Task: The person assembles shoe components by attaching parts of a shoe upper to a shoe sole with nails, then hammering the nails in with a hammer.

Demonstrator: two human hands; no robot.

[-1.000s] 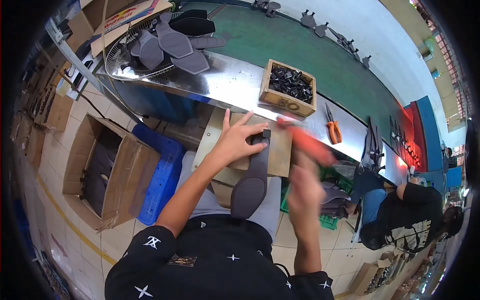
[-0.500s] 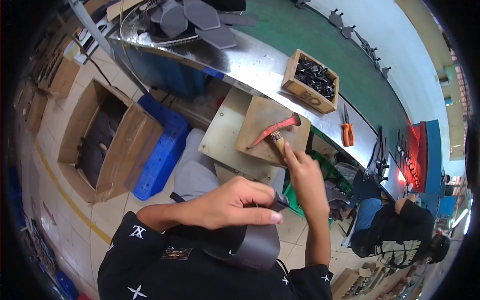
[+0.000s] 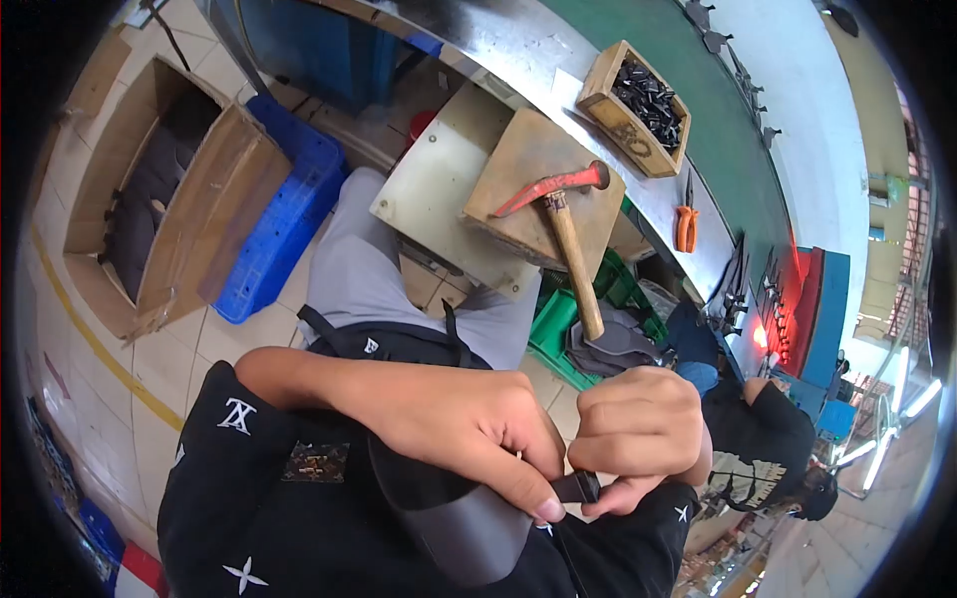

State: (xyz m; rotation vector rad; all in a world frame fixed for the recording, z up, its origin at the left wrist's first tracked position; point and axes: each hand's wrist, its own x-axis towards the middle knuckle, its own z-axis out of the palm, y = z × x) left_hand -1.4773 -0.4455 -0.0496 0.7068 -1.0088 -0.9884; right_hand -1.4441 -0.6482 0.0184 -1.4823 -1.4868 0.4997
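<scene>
My left hand (image 3: 478, 424) is closed around the narrow end of a dark grey, flat, rounded piece (image 3: 464, 533), which hangs in front of the black shirt. A small black clip (image 3: 576, 487) sticks out at that end, between both hands. My right hand (image 3: 638, 434) has its fingers curled and its thumb below, gripping the clip's outer side. Beyond the hands, a hammer with a red head and wooden handle (image 3: 573, 259) lies on a brown block (image 3: 508, 164), its handle reaching over the near edge.
A wooden box (image 3: 628, 135) of small black parts and orange-handled pliers (image 3: 687, 227) lie on the metal bench edge. A green crate (image 3: 558, 334) stands below. On the left are a blue crate (image 3: 264, 239) and a cardboard box (image 3: 189, 219). Another person (image 3: 763, 439) sits at right.
My right hand has let go of the hammer and come back to the black clip beside my left hand. The hammer now rests on the block. The view has shifted.
</scene>
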